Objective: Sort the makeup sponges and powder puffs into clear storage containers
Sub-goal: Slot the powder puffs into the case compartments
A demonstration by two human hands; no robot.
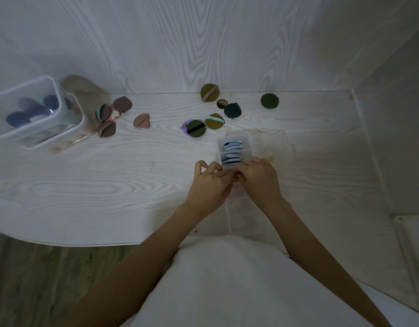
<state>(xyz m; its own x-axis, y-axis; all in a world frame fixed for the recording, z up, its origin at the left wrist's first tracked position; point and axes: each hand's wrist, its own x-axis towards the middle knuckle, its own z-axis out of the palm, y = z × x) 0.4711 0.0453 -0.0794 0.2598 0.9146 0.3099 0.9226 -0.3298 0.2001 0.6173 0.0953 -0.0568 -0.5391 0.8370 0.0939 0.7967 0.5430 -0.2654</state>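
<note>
At clear container (234, 149) near edge: left hand (209, 182), right hand (258, 178) pinching its rim; no writing legible.

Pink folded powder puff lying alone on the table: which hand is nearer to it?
Left. The left hand lies below and to the right of the pink folded powder puff; the right hand is farther right, at the small clear container.

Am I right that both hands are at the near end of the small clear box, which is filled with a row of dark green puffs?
Not quite: the head view shows the puffs in the small clear box are light blue and white, not dark green. The dark green puffs lie loose on the table. The left hand and right hand are indeed at the box's near end.
</note>
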